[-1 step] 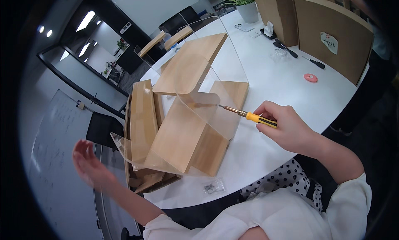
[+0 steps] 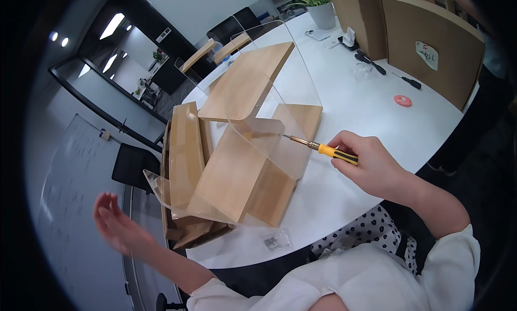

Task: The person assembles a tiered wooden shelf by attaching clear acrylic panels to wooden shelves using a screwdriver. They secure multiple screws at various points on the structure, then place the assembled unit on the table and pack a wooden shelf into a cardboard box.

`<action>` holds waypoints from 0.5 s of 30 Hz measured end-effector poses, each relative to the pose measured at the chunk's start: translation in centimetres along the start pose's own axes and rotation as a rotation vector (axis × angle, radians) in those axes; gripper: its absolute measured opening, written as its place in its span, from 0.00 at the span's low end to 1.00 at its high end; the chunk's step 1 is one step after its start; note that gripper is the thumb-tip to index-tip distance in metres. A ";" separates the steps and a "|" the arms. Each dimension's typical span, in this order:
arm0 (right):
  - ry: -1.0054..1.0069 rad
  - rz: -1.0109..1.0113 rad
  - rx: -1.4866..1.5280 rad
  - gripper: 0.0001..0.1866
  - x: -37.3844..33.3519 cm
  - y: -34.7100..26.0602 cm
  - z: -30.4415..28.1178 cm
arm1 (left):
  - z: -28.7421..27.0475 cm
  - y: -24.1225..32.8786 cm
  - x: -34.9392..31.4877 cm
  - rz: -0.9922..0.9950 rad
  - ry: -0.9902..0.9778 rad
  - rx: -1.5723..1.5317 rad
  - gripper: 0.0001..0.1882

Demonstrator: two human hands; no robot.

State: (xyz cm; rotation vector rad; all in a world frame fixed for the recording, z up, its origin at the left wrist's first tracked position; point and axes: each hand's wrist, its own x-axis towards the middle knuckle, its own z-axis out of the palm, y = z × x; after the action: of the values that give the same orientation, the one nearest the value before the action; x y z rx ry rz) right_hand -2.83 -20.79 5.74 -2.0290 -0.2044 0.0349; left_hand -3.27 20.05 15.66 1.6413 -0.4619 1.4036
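Note:
My right hand is closed round a screwdriver with a yellow and black handle. The driver's tip meets the edge region of a clear acrylic side panel, which stands against light wooden boards. One board sits high and slanted; a wooden block lies lower, nearer me. Off the table to the left, my left hand hangs in the air, its fingers loosely bent and apart, with nothing in it. A small clear bag of hardware rests near the table's front edge.
An open cardboard box stands left of the wooden unit. On the white table lie a pink round item, a dark screwdriver and another black-handled tool. Large cardboard panels and a potted plant stand behind.
My left hand has dropped slightly. My right hand and the screwdriver are almost unmoved, and the wooden unit stays in place.

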 end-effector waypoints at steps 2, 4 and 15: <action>0.117 -0.225 -0.222 0.08 0.0 0.2 0.4 | -0.7 5.7 -3.4 0.114 -0.104 0.097 0.16; 0.337 -0.530 -0.603 0.09 0.0 2.1 1.4 | 5.4 9.5 -12.0 -0.305 -0.531 -0.388 0.22; 0.360 -0.653 -0.422 0.05 0.8 3.4 1.5 | 14.8 6.8 -19.8 0.431 -0.424 0.593 0.15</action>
State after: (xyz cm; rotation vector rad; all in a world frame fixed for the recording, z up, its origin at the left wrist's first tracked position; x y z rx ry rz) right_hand -1.79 -20.84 2.09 -2.2408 -0.6766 -0.8342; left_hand -5.44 -0.67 0.76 2.4555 -0.7199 1.5988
